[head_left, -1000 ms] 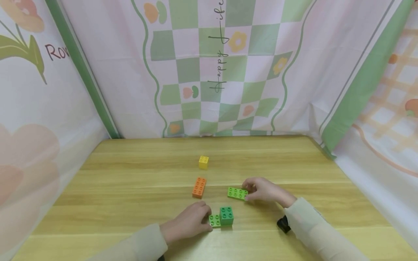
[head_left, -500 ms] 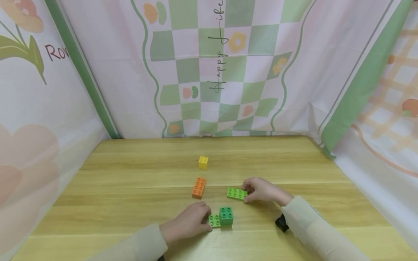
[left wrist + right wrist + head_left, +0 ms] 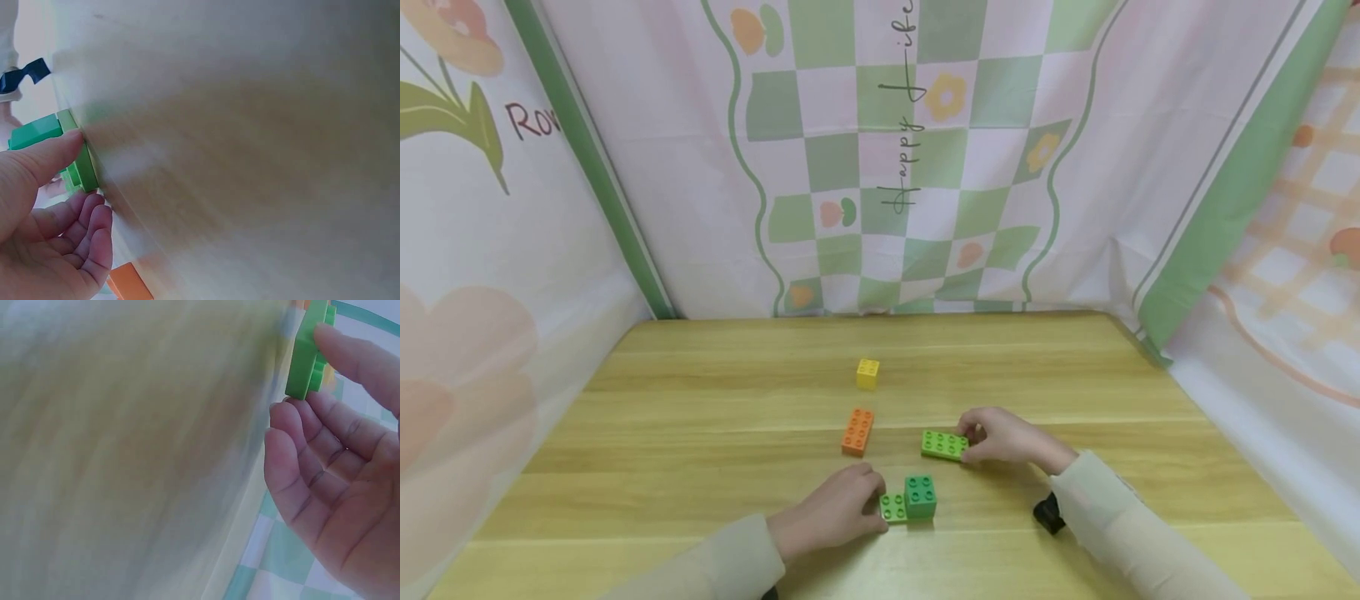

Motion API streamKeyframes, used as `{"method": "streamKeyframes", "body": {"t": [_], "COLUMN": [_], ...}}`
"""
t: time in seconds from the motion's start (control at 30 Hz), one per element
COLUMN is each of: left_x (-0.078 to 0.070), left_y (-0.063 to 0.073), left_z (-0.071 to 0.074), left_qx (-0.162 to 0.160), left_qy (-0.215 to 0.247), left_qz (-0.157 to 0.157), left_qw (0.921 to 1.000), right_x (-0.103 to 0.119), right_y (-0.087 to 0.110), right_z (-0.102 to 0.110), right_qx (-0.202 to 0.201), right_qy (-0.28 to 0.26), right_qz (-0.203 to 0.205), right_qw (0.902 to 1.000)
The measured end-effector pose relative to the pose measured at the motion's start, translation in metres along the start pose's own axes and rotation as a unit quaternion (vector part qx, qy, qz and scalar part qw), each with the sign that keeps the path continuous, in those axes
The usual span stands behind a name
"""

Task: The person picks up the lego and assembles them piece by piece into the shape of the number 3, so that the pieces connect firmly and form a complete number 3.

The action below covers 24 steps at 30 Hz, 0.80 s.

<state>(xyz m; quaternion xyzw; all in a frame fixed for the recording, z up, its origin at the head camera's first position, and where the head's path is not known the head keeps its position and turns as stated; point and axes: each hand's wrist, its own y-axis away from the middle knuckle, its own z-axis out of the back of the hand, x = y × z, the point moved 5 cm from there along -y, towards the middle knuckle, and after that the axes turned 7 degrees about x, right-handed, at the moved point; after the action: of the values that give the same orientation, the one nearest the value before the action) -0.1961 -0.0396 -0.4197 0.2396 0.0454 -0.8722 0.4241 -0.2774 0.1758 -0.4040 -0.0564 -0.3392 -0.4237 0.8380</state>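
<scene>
In the head view my left hand [image 3: 841,510] pinches the left end of a light green toy brick [image 3: 892,507] between thumb and fingers. A dark green square brick [image 3: 921,497] sits on that brick's right end; in the left wrist view the same dark green brick [image 3: 36,132] shows beyond my thumb. My right hand [image 3: 1003,437] pinches the right end of another light green brick [image 3: 943,446], a long one with two rows of studs. In the right wrist view my thumb and fingers lie on either side of that long brick [image 3: 304,356].
An orange long brick [image 3: 857,432] lies on the wooden table [image 3: 700,400], behind my left hand. Farther back stands a small yellow brick [image 3: 867,374]. Patterned cloth [image 3: 910,167] hangs at the table's far edge and along both sides.
</scene>
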Motion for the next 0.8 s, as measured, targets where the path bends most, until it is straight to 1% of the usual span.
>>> {"method": "streamKeyframes", "body": {"t": [0.17,0.3,0.47,0.6,0.8], "left_x": [0.0,0.0,0.002,0.004,0.004], "left_y": [0.0,0.0,0.0,0.0,0.001], "left_z": [0.0,0.001,0.0,-0.001,-0.001], "left_qx": [-0.002,-0.002,0.002,-0.002,-0.004], "left_qy": [0.002,0.003,0.006,0.005,0.011], "left_qz": [0.001,0.003,0.005,0.0,-0.002], "left_qw": [1.0,1.0,1.0,1.0,0.9999], "right_x": [0.001,0.005,0.012,0.019,0.031], "right_y": [0.003,0.006,0.009,0.011,0.013], "right_z": [0.004,0.006,0.008,0.009,0.01], "right_qx": [-0.006,-0.008,-0.018,-0.02,-0.021], "right_qy": [-0.019,-0.033,-0.023,-0.019,-0.014], "right_qz": [0.001,0.017,0.041,0.062,0.082], "right_qw": [0.9998,0.9993,0.9987,0.9977,0.9963]}}
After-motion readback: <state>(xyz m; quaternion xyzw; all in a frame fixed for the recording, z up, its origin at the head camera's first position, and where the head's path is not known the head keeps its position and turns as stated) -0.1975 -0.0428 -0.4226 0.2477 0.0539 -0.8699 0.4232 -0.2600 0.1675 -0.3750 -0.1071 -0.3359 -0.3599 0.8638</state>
